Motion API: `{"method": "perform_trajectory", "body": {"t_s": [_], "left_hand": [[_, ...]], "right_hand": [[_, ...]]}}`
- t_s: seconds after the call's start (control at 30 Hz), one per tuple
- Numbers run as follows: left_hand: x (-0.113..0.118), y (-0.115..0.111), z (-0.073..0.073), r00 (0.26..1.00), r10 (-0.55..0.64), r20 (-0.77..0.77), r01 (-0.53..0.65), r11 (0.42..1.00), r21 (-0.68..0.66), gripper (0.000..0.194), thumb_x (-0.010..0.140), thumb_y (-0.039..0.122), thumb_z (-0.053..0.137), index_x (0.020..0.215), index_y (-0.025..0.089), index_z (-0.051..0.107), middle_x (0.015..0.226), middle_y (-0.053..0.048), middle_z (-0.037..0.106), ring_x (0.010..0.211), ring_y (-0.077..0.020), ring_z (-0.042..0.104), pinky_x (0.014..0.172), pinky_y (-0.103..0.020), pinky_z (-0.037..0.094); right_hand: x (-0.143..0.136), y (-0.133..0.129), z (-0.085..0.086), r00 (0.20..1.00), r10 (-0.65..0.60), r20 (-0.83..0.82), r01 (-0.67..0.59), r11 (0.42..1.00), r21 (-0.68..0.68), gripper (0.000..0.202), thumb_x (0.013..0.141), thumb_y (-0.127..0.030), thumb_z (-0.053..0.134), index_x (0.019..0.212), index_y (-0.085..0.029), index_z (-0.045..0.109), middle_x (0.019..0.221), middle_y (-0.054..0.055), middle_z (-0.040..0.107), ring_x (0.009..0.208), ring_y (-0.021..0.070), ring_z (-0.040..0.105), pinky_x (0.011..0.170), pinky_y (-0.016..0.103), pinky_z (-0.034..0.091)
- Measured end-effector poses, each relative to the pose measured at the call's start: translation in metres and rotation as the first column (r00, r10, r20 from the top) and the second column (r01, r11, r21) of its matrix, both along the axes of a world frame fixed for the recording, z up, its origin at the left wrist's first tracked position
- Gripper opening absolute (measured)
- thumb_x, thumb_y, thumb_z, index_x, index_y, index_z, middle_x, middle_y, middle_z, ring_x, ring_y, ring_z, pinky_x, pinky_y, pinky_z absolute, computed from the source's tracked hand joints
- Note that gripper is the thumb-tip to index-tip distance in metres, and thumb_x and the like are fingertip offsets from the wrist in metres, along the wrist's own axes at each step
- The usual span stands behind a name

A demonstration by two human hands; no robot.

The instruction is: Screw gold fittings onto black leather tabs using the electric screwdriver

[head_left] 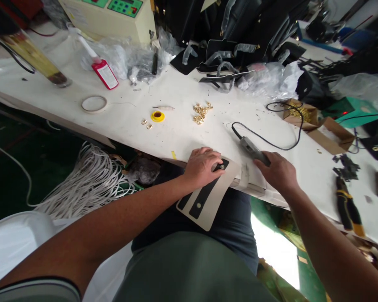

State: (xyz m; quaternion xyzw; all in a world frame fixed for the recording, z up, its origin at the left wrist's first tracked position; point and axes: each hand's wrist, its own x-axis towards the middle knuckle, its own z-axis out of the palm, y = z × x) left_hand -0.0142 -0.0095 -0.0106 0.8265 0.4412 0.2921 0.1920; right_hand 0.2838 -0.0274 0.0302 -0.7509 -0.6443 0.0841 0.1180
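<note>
My left hand [203, 167] presses a beige panel with black strips [213, 206] at the table's front edge, its thumb and fingers around the upper end of one strip, beside a small round metal stud. The panel's lower part hangs over my lap. Off to the right, my right hand [277, 171] is closed on the dark end of a grey corded tool [251, 147], which lies low over the tabletop. A black cord loops from the tool towards the back right. A small pile of gold metal pieces [200, 114] lies beyond my left hand.
On the white table [176, 96] are a yellow spool [158, 116], a tape roll [94, 103], a red bottle [105, 74] and black-yellow pliers [349, 205]. Small cardboard boxes [329, 136] stand at the right. Black leather pieces and plastic wrap lie along the back, near a cream machine [113, 21].
</note>
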Motion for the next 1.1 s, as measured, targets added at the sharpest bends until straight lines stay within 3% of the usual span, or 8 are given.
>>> {"method": "perform_trajectory", "body": {"t_s": [0.07,0.17,0.23,0.33,0.43,0.57,0.8,1.1], "left_hand": [[0.000,0.000,0.000,1.000,0.003,0.000,-0.003,1.000,0.004,0.018,0.084,0.038,0.085,0.097,0.028,0.078,0.130,0.003,0.078,0.130,-0.0284,0.060,0.107,-0.048,0.044],[0.000,0.000,0.000,1.000,0.006,0.000,-0.006,1.000,0.004,0.019,0.083,0.037,0.086,0.097,0.028,0.078,0.129,0.003,0.078,0.130,-0.0280,0.060,0.107,-0.048,0.044],[0.000,-0.001,0.000,1.000,0.005,-0.002,-0.005,1.000,0.005,0.018,0.084,0.038,0.085,0.098,0.029,0.078,0.128,0.003,0.078,0.129,-0.0279,0.060,0.107,-0.048,0.044],[0.000,-0.001,0.002,1.000,0.006,-0.003,-0.006,1.000,-0.001,0.019,0.084,0.037,0.085,0.099,0.029,0.078,0.129,0.003,0.078,0.129,-0.0279,0.060,0.107,-0.048,0.045],[0.000,-0.001,0.004,1.000,0.008,-0.008,-0.009,1.000,-0.024,0.019,0.084,0.037,0.085,0.099,0.029,0.078,0.131,0.003,0.077,0.130,-0.0279,0.060,0.108,-0.048,0.045],[0.000,0.000,0.005,1.000,0.013,-0.010,-0.013,0.999,-0.050,0.019,0.084,0.039,0.084,0.100,0.030,0.078,0.132,0.003,0.076,0.131,-0.0283,0.060,0.110,-0.048,0.045],[0.000,0.000,0.003,1.000,0.010,-0.006,-0.010,0.999,-0.041,0.021,0.085,0.039,0.084,0.102,0.030,0.078,0.133,0.003,0.076,0.132,-0.0276,0.059,0.110,-0.049,0.045],[0.000,-0.001,0.005,1.000,0.003,-0.019,-0.004,0.998,-0.061,0.018,0.086,0.040,0.082,0.101,0.030,0.077,0.134,0.003,0.075,0.133,-0.0287,0.059,0.110,-0.049,0.044]], "right_hand": [[-0.009,-0.001,0.008,0.942,-0.044,-0.332,0.046,0.999,-0.002,0.046,0.089,-0.058,0.064,0.115,-0.020,0.073,0.098,0.011,0.073,0.086,0.0290,0.067,0.076,0.043,0.052],[-0.038,-0.005,0.027,0.539,0.026,-0.842,0.042,0.997,0.057,0.039,0.091,-0.056,0.056,0.108,-0.022,0.066,0.096,0.008,0.070,0.085,0.0271,0.069,0.077,0.044,0.058],[-0.065,-0.006,0.038,0.298,0.131,-0.945,0.051,0.987,0.153,0.034,0.089,-0.053,0.052,0.104,-0.024,0.061,0.095,0.007,0.065,0.087,0.0258,0.068,0.081,0.046,0.060],[-0.108,-0.003,0.046,0.195,0.240,-0.951,0.182,0.944,0.275,0.026,0.089,-0.052,0.057,0.091,-0.026,0.055,0.076,-0.001,0.051,0.067,0.0185,0.059,0.070,0.039,0.059],[-0.137,0.003,0.043,0.174,0.343,-0.923,0.303,0.873,0.382,0.037,0.086,-0.049,0.073,0.076,-0.025,0.046,0.064,-0.006,0.040,0.052,0.0121,0.046,0.053,0.029,0.048],[-0.148,0.006,0.032,0.249,0.398,-0.883,0.295,0.837,0.460,0.044,0.083,-0.049,0.081,0.071,-0.025,0.046,0.060,-0.006,0.045,0.049,0.0120,0.047,0.048,0.028,0.044],[-0.147,0.004,0.027,0.388,0.381,-0.839,0.227,0.843,0.488,0.044,0.085,-0.057,0.076,0.072,-0.026,0.049,0.060,-0.004,0.050,0.050,0.0146,0.052,0.048,0.032,0.048],[-0.149,0.004,0.022,0.413,0.400,-0.818,0.189,0.841,0.507,0.038,0.087,-0.055,0.075,0.078,-0.027,0.052,0.062,-0.005,0.051,0.050,0.0151,0.052,0.048,0.032,0.048]]}}
